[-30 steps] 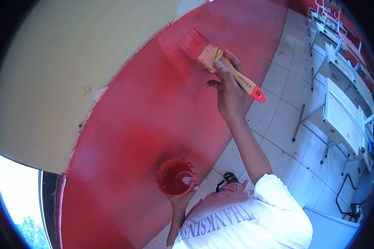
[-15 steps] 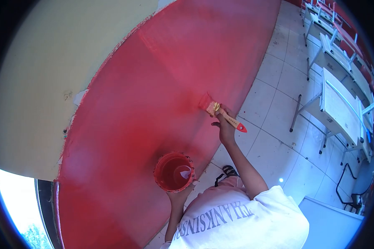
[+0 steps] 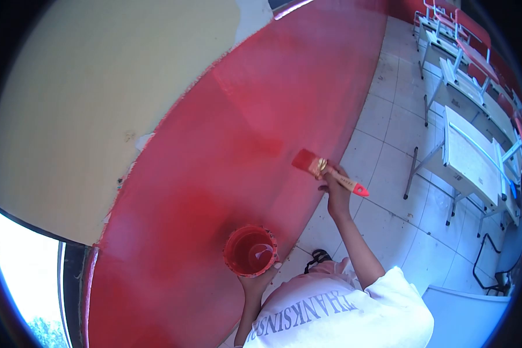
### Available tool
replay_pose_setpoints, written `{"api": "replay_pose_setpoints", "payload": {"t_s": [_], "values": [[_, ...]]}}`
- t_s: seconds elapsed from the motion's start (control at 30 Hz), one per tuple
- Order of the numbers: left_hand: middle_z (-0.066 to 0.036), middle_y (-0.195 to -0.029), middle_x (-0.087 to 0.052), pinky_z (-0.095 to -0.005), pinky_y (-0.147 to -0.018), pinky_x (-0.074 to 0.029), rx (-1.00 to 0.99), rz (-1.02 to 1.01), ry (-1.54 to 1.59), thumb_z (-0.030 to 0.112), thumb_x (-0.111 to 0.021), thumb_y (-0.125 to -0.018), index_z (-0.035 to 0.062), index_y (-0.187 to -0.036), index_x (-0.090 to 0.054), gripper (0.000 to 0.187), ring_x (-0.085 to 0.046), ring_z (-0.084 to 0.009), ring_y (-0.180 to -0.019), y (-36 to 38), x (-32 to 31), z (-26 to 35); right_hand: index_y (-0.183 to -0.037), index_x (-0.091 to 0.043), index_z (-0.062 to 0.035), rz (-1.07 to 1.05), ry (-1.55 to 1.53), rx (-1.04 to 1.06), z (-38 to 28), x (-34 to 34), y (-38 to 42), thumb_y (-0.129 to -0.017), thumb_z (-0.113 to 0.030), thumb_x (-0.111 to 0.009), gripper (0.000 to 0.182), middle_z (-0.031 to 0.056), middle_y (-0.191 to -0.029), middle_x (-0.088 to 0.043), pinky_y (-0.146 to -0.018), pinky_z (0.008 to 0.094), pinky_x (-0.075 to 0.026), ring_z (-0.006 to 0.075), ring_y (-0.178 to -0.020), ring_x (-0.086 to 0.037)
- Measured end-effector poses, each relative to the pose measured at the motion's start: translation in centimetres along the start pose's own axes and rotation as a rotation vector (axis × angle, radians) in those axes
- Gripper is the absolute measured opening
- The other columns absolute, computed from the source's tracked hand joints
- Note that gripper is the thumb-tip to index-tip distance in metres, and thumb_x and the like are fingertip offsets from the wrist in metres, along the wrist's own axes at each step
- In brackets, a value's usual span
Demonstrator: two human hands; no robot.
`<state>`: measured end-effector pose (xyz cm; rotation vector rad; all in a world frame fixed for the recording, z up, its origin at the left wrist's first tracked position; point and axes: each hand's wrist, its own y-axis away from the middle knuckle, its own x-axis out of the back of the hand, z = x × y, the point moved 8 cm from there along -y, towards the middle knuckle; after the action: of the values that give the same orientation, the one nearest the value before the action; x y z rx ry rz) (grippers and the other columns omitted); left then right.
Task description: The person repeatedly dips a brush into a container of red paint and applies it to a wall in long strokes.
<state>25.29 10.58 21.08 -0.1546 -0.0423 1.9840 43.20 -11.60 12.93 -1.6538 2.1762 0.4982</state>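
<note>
In the head view, my right hand point(image 3: 337, 184) is closed around the wooden handle of a flat paintbrush point(image 3: 345, 181) with a red tip. Its bristles point(image 3: 304, 160) are coated in red and overlap the red-painted wall point(image 3: 174, 191) in this view. My left hand point(image 3: 260, 282) grips a red paint bucket point(image 3: 233, 268) from below and the side. Red paint point(image 3: 246, 249) shows inside, with a pale shiny patch on it. A wetter, brighter red area of wall lies to the left of the brush.
Above the red section, the wall is cream point(image 3: 98, 104), with chipped plaster along the border. A bright window point(image 3: 23, 272) is at lower left. White floor tiles point(image 3: 383, 168) run along the wall's base. Several desks point(image 3: 472, 156), some with chairs on top, line the right side.
My right hand and the brush have shifted right and slightly down, away from the brighter patch on the wall. The camera view has also shifted, and the bucket appears a little lower and further right.
</note>
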Motion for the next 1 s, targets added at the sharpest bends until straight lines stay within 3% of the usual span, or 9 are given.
{"api": "replay_pose_setpoints", "payload": {"t_s": [0.17,0.33,0.7,0.9,1.0], "values": [[-0.007,-0.103,-0.059,-0.0295,-0.073,-0.051,-0.053,0.016,-0.036,0.006,-0.08,-0.052,0.0029,-0.118,-0.046,0.074,-0.06,-0.0173,-0.089,0.2,1.4,-1.3,-0.116,-0.048,-0.0047,-0.112,-0.155,0.257,-12.7,-8.7,0.4,-0.082,-0.013,-0.059,0.036,0.007,-0.103,-0.055,-0.057,0.0236,-0.047,0.012,-0.08,-0.058],[-0.007,-0.101,-0.059,-0.0284,-0.071,-0.052,-0.097,0.041,-0.064,0.005,-0.08,-0.051,0.0028,-0.118,-0.045,0.075,-0.06,-0.0173,-0.088,0.4,2.3,-2.0,-0.117,-0.047,-0.0062,-0.193,-0.305,0.346,-17.5,-13.9,0.7,-0.084,-0.014,-0.057,0.035,0.007,-0.103,-0.055,-0.056,0.0246,-0.047,0.0149,-0.08,-0.06],[-0.007,-0.105,-0.058,-0.0319,-0.077,-0.051,-0.054,0.098,-0.028,0.008,-0.083,-0.049,0.0045,-0.119,-0.044,0.08,-0.059,-0.0188,-0.092,0.8,2.2,-0.8,-0.119,-0.043,-0.0061,-0.224,-0.383,0.324,-16.5,-16.9,0.9,-0.085,-0.016,-0.056,0.037,0.0067,-0.104,-0.055,-0.056,0.0249,-0.045,0.0155,-0.083,-0.06],[-0.007,-0.106,-0.058,-0.0322,-0.079,-0.05,-0.178,0.115,-0.07,0.01,-0.083,-0.051,0.0044,-0.119,-0.045,0.079,-0.058,-0.0193,-0.094,0.8,2.9,-1.2,-0.119,-0.043,-0.0035,-0.222,-0.257,0.312,-14.9,-16.6,0.6,-0.085,-0.013,-0.055,0.037,0.0088,-0.104,-0.056,-0.056,0.0265,-0.047,0.0177,-0.081,-0.061],[-0.006,-0.105,-0.058,-0.032,-0.079,-0.049,-0.057,0.068,-0.011,0.01,-0.083,-0.051,0.0041,-0.118,-0.045,0.078,-0.058,-0.0192,-0.095,0.9,2.4,-1.3,-0.12,-0.043,-0.0023,-0.199,-0.216,0.292,-13.4,-15.5,0.6,-0.085,-0.011,-0.055,0.038,0.0094,-0.103,-0.056,-0.056,0.027,-0.049,0.0184,-0.08,-0.062]]}}
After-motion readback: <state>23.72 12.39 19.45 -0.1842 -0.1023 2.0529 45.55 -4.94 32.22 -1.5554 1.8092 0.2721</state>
